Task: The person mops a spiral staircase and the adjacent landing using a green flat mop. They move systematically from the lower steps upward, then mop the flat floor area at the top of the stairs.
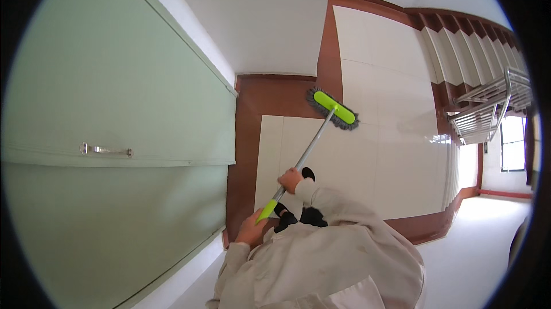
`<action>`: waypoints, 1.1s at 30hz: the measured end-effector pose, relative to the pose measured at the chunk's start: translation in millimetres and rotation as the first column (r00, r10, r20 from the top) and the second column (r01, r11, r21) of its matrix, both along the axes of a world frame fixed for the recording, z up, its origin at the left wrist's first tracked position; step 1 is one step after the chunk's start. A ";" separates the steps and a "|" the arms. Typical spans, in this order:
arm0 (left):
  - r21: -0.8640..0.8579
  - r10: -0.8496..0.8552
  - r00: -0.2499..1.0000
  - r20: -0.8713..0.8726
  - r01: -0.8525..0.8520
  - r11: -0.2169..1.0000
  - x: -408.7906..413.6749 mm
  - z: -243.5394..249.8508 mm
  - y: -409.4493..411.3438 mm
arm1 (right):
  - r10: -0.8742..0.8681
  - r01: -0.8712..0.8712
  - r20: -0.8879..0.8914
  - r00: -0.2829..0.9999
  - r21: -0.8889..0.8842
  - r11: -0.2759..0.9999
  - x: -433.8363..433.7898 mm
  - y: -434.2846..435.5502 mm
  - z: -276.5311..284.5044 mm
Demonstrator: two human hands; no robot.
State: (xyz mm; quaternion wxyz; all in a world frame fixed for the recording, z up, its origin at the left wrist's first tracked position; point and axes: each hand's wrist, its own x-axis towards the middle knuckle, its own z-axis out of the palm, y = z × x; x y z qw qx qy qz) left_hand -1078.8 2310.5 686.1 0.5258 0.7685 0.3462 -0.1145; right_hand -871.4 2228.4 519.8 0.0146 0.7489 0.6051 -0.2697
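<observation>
A dust mop with a lime-green head plate (344,114) and a grey fringe (311,95) rests on the floor ahead of me, across the line where brown tiles meet cream ones. Its grey metal pole (314,140) slants back toward my body. My right hand (292,180) is wrapped around the pole partway down. At the near end, my left hand (251,228) grips the lime-green handle sleeve (267,211). Both arms are in beige sleeves, and my dark shoes (308,174) show just beneath the pole.
A pale green double door (129,72) with a metal pull handle (107,150) stands along my left. Ahead, a white wall corner (275,29) juts out. On the right, stairs (465,55) go off beside a metal railing (486,109). Cream floor tiles (400,158) have a brown border.
</observation>
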 end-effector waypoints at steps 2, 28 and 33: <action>-0.043 0.036 0.999 0.031 -0.034 0.998 -44.8 -3.7 13.2 | -0.016 0.016 -0.065 0.998 -0.003 1.000 -37.6 5.9 4.5; 0.017 -0.471 0.879 -0.066 0.473 0.881 192.6 -8.5 -27.9 | -0.543 0.523 0.027 0.840 0.233 0.820 131.4 -131.0 -27.6; 0.073 -0.305 0.948 -0.087 0.312 0.947 192.5 30.9 22.0 | -0.430 0.441 -0.097 0.898 0.191 0.877 133.0 -69.8 7.3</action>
